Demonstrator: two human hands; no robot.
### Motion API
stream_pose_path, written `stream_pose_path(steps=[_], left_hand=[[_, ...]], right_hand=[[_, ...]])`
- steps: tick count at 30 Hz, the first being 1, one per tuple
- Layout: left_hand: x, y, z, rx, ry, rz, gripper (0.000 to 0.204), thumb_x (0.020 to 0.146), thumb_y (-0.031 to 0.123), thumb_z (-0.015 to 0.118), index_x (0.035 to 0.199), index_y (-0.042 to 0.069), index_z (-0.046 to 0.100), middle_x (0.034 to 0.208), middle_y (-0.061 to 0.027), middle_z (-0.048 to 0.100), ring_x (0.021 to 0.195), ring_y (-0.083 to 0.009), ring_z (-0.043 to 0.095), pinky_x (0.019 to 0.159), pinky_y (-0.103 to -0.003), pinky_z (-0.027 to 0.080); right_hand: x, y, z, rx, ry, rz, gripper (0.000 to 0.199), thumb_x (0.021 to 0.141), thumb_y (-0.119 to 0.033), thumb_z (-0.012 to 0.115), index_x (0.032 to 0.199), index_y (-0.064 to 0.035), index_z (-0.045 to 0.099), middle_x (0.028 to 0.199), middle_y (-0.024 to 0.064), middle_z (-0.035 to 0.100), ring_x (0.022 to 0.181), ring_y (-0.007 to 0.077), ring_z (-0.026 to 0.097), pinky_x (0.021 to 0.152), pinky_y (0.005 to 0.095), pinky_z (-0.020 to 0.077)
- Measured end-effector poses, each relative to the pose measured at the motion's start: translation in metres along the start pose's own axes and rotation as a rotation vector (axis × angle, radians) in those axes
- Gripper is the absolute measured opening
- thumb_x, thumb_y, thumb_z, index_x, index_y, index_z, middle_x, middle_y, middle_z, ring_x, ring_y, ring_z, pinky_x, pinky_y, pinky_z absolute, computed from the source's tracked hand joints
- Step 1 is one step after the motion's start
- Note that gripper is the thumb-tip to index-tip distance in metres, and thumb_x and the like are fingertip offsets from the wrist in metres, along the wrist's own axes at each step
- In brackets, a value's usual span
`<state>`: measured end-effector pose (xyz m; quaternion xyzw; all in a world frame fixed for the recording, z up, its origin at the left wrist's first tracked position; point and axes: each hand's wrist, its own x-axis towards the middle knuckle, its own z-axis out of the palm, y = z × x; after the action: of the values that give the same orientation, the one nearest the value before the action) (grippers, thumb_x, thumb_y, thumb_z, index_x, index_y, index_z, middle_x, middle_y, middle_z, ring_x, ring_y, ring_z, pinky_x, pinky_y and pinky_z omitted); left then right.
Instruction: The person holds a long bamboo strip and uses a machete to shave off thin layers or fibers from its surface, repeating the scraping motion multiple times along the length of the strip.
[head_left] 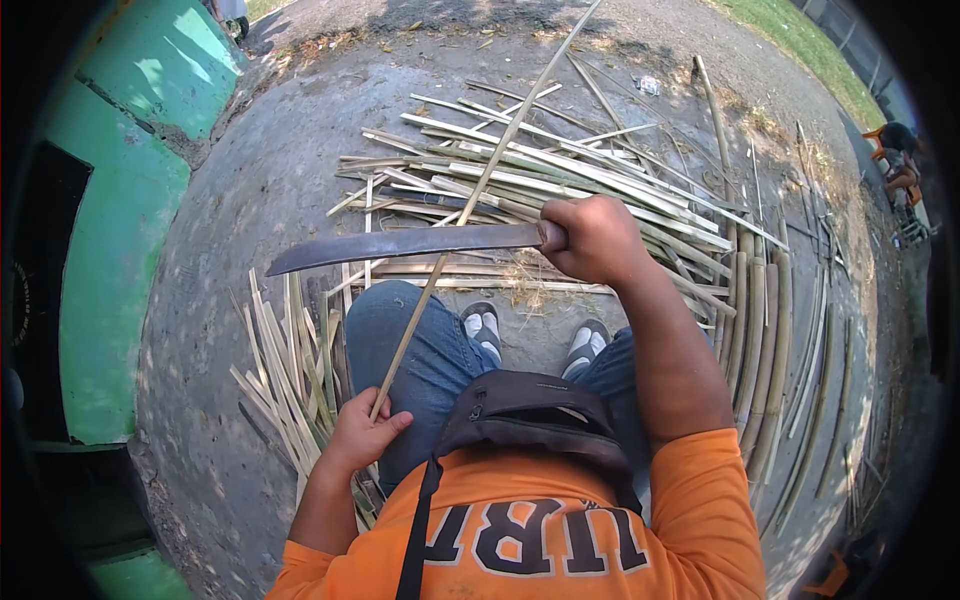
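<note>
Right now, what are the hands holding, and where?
Right hand grips the knife by its handle; left hand holds the strip at its near end.

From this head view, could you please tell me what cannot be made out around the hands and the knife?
- Knife handle: wrapped inside the right hand.
- Lower end of the bamboo strip: enclosed by the left hand.
- Strip's far tip: cut off by the top edge.
- Lap: hidden by the dark bag.
- Person at far right: small, warped by the rim.

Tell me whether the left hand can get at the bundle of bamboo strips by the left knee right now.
Probably not freely: the left hand is shut on a long bamboo strip, though the bundle of strips lies right beside it, unblocked.
</note>
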<state>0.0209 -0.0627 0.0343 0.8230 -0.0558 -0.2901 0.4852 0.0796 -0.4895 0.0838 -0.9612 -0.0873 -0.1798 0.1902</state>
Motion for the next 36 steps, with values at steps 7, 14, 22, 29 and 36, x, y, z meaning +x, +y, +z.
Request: stream_pose_path(steps=[7, 14, 22, 29, 36], left_hand=[[0.004, -0.006, -0.004, -0.094, -0.048, 0.001, 0.04, 0.089, 0.025, 0.086, 0.085, 0.011, 0.049, 0.071, 0.0073, 0.045, 0.064, -0.0032, 0.039, 0.054, -0.022, 0.034], [0.003, -0.002, -0.004, -0.064, -0.056, 0.008, 0.04, 0.089, 0.025, 0.086, 0.085, 0.012, 0.049, 0.071, 0.008, 0.044, 0.064, -0.0032, 0.038, 0.054, -0.022, 0.034], [-0.005, 0.005, 0.012, 0.219, 0.109, 0.102, 0.041, 0.086, 0.027, 0.087, 0.082, 0.007, 0.052, 0.061, 0.0002, 0.05, 0.057, -0.0086, 0.043, 0.053, -0.029, 0.039], [-0.006, 0.0, 0.018, 0.281, 0.166, 0.11, 0.04, 0.085, 0.027, 0.086, 0.083, 0.004, 0.055, 0.057, -0.0081, 0.055, 0.051, -0.0156, 0.051, 0.053, -0.032, 0.044], [-0.008, 0.005, 0.02, 0.309, 0.194, 0.145, 0.038, 0.088, 0.028, 0.083, 0.085, 0.002, 0.056, 0.058, -0.0116, 0.057, 0.051, -0.0251, 0.058, 0.054, -0.035, 0.046]], right_hand=[[-0.004, 0.038, -0.01, 0.302, 0.192, 0.271, 0.036, 0.086, -0.037, 0.081, 0.079, -0.0043, 0.066, 0.067, 0.0179, 0.063, 0.061, 0.0389, 0.06, 0.059, 0.0429, 0.0477], [-0.002, 0.012, -0.006, 0.344, -0.004, 0.267, 0.032, 0.086, -0.035, 0.077, 0.082, -0.0048, 0.066, 0.072, 0.0194, 0.065, 0.071, 0.0428, 0.063, 0.066, 0.0466, 0.05], [-0.005, -0.027, 0.031, 0.247, -0.371, 0.028, 0.023, 0.083, -0.036, 0.074, 0.085, -0.0135, 0.069, 0.078, 0.0143, 0.071, 0.079, 0.039, 0.07, 0.071, 0.0512, 0.0541], [0.005, -0.015, 0.026, 0.07, -0.338, 0.166, 0.014, 0.082, -0.023, 0.062, 0.085, -0.0113, 0.069, 0.077, 0.0168, 0.069, 0.078, 0.0409, 0.069, 0.073, 0.0521, 0.0553], [0.006, 0.004, 0.039, -0.087, -0.303, 0.194, 0.015, 0.082, -0.024, 0.063, 0.086, -0.0127, 0.071, 0.078, 0.0166, 0.071, 0.079, 0.039, 0.07, 0.074, 0.051, 0.057]])
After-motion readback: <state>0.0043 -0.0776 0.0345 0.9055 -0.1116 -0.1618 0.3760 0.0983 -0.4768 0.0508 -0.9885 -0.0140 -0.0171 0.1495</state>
